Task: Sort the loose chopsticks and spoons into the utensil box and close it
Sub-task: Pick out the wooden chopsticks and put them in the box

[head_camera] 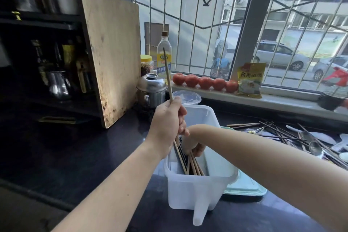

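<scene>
Left hand [170, 118] grips a chopstick [168, 75] upright over the white box [197, 186] on the dark counter [94, 152], right hand [196, 149] reaches inside among the sticks, grip unclear, loose chopsticks and spoons [308, 141] piled right of the box.

Five tomatoes [205, 82] sit in a row on the windowsill. One translucent utensil box [195, 186] stands on the tabletop, with one pale green lid [246, 186] beside it. One chopstick [168, 75] is raised upright. One oil bottle [164, 56], one steel pot [151, 91], one cutting board [113, 52]. The loose chopsticks and spoons [301, 137] lie too tangled to count.
</scene>
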`<state>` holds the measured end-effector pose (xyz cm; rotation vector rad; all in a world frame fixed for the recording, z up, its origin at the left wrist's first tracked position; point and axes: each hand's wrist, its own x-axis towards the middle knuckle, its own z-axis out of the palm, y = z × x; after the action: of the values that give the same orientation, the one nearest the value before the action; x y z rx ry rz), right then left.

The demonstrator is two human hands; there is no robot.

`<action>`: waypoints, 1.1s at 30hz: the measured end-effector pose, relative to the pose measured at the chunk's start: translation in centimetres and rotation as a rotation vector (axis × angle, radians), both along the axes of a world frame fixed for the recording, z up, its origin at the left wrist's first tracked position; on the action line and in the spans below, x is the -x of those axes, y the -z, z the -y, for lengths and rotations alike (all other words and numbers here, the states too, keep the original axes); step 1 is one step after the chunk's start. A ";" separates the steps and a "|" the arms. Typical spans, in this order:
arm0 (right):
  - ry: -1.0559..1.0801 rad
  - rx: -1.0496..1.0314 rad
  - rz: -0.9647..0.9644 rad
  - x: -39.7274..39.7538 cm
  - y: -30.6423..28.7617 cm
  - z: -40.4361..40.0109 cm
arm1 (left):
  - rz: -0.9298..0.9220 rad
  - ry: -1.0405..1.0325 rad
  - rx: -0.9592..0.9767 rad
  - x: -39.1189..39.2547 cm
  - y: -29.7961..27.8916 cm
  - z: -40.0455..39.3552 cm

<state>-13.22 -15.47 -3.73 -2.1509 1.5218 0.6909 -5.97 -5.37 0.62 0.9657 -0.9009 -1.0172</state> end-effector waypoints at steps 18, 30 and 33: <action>0.145 -0.100 0.294 0.0 0.5 -0.1 | 0.028 0.001 -0.010 0.0 0.0 0.0; 0.314 0.024 1.190 4.9 -7.4 0.1 | 0.145 0.019 -0.047 0.2 -0.5 -0.6; 0.152 -0.181 1.394 6.2 -9.6 -2.8 | 0.287 0.117 -0.072 0.7 -0.6 -0.6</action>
<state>-19.37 -12.65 5.86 -1.6090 0.7357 -0.6409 -6.71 -4.73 1.23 1.1497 -1.1755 -1.0307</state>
